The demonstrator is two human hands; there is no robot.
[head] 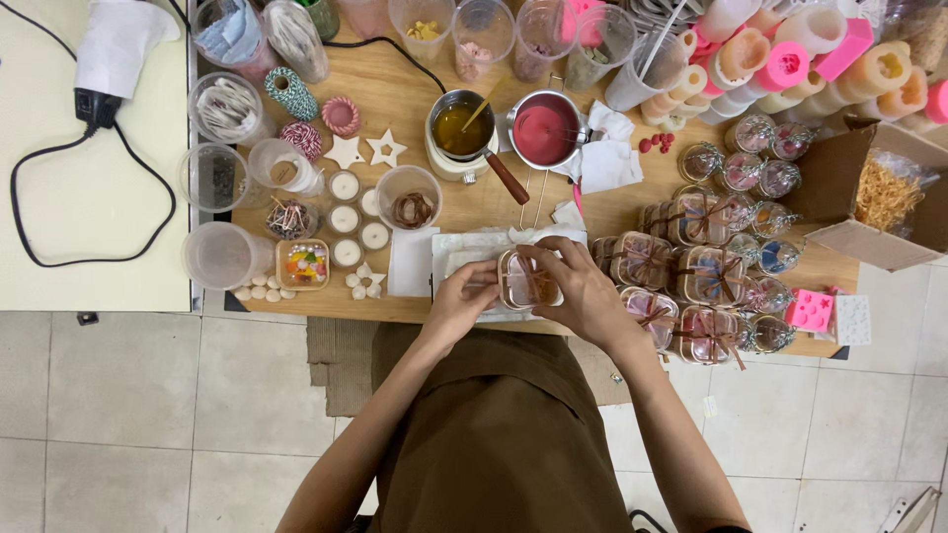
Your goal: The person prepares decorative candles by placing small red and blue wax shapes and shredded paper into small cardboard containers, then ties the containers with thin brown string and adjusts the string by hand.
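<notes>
Both of my hands meet on a small clear square box [526,281] with a pink filling and a thin brown string across it. My left hand [462,299] grips its left side. My right hand [578,288] curls over its top and right side, fingers pinching the string. The box hovers just above a white cloth [464,247] at the front edge of the wooden table [415,94]. To the right lie several finished clear boxes tied with brown bows [691,281].
Behind the cloth stand a metal pot of amber liquid [460,128] and a pot of red wax [544,133]. Plastic cups [222,255], twine spools, star shapes and small white candles [346,217] fill the left. Pink moulds [790,64] and a cardboard box [879,192] sit right.
</notes>
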